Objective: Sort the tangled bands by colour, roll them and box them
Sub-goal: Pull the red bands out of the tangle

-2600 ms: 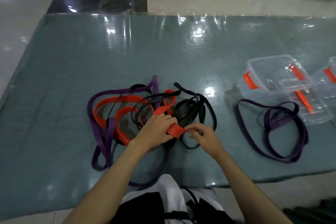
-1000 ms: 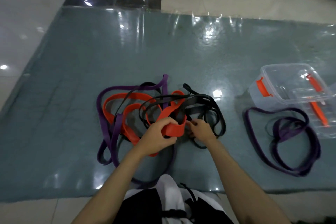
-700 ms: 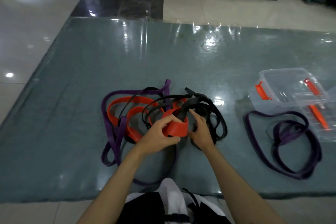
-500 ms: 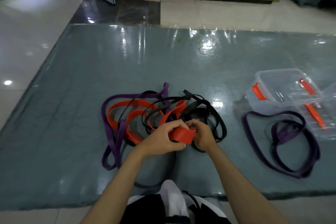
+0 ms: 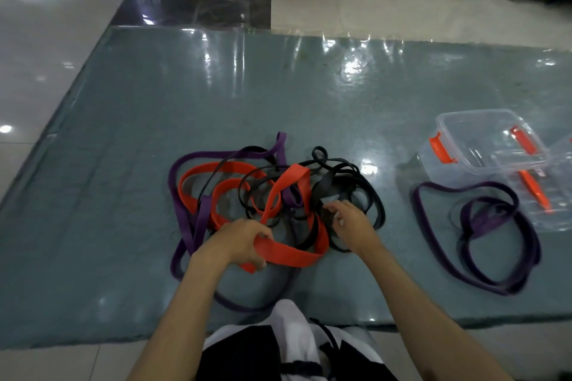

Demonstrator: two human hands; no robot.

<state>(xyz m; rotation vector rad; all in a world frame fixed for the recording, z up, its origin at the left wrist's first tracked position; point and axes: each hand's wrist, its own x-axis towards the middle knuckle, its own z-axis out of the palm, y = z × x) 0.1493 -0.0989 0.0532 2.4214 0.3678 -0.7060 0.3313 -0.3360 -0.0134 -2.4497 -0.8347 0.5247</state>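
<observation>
Orange band [image 5: 288, 252]: wide flat loop, near end pulled toward the person at the front edge of the tangled pile [image 5: 272, 195], far part threaded back up through the black bands [image 5: 346, 191] and the purple band [image 5: 185, 213]. Pile sits mid-mat, in front of the person's knees.

Left hand [image 5: 240, 244]: fingers curled round the orange band's near end, gripping it. Right hand [image 5: 348, 219]: fingers bent down into the black strands just right of the orange loop; looks like picking at or pinching one, but whether it actually has hold of a strand cannot be told.

Handling, by judgement: bands look soft, limp, light, rubbery. Likely grabby against each other, so a straight pull would tighten the knot and stretch the band rather than free it. Best hold is on the flat of the orange band close to where it crosses the black, feeding it through slack loops while the other hand lifts the black clear.

Outward: a second purple band [image 5: 476, 235] lies apart on the right, already separated, not rolled. Just beyond it, clear boxes [image 5: 483, 145] with orange latches, nothing visibly inside. All on a glossy grey-green mat [image 5: 216, 86] over tiled floor [image 5: 46, 40].
</observation>
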